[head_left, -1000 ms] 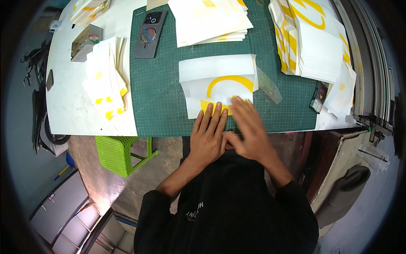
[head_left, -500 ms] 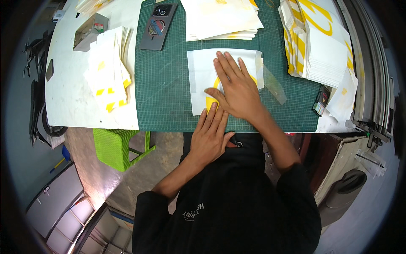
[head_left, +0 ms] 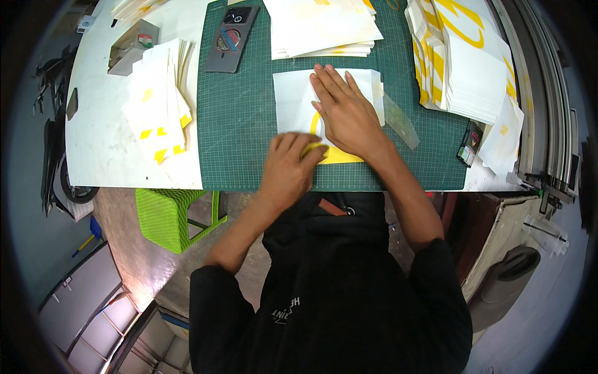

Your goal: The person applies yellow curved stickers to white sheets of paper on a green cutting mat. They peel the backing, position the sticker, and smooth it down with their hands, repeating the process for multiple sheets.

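Observation:
A white sheet of folded paper with yellow print (head_left: 293, 100) lies on a green cutting mat (head_left: 237, 131). My right hand (head_left: 352, 121) rests flat on its middle and right side, fingers stretched toward the far edge. At the near left corner, my left hand (head_left: 288, 163) has curled fingers, with the thumb against a yellow part of the paper. That corner looks gripped and folded, though the fingers cover much of it. A clear strip (head_left: 400, 121) lies beside the paper's right edge.
Paper stacks stand at the far side (head_left: 324, 28), at the right (head_left: 467, 81) and on the white table at left (head_left: 156, 93). A phone (head_left: 232, 38), a grey box (head_left: 134, 47) and a small dark pack (head_left: 469, 144) lie around. A green stool (head_left: 163, 218) stands below.
My left hand has gone from lying flat at the near edge to curling around the near left corner. More yellow shows along the near edge. My right hand stays flat on the paper.

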The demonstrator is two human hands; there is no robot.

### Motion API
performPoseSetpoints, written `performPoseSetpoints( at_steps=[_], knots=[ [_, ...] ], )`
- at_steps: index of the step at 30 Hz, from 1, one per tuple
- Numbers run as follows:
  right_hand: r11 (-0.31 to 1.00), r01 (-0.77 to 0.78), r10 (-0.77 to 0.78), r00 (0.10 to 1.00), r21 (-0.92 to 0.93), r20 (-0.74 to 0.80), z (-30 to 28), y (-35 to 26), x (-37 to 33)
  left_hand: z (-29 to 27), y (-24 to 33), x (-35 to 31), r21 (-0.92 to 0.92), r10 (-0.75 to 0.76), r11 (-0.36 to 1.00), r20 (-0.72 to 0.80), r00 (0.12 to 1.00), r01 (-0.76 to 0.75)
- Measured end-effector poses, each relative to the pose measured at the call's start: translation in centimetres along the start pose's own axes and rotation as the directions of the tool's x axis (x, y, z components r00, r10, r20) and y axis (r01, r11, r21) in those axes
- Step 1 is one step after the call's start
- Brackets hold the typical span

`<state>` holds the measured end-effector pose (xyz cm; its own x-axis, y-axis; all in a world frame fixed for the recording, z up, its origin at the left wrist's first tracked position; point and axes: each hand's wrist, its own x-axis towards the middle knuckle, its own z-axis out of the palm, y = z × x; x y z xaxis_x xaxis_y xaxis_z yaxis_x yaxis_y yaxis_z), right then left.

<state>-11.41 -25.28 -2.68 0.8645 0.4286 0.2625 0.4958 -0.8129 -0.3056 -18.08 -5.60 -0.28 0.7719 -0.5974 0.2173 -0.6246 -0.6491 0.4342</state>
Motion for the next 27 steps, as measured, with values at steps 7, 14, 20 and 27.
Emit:
performPoseSetpoints(
  at_steps=[7,14,20,27],
  knots=[
    [0.999,-0.006,0.008,0.999,-0.04,0.05,-0.7,0.0,-0.1,-2.4,-3.9,4.9,0.216,-0.119,0.974,0.236,0.964,0.067],
    [0.994,-0.041,0.048,0.996,-0.105,0.07,-1.3,1.0,-0.8,-3.2,-4.1,7.0,0.326,-0.248,0.937,0.373,0.894,0.124],
    [0.95,-0.161,0.184,0.981,-0.266,0.062,-4.3,5.8,-3.3,-3.0,-3.9,6.8,0.387,-0.294,0.91,0.343,0.892,0.151],
    [0.949,-0.247,0.292,0.922,0.196,-0.253,-5.6,3.3,-5.6,-3.8,-4.6,4.8,0.097,-0.257,0.964,0.098,0.961,0.248]
  ],
)
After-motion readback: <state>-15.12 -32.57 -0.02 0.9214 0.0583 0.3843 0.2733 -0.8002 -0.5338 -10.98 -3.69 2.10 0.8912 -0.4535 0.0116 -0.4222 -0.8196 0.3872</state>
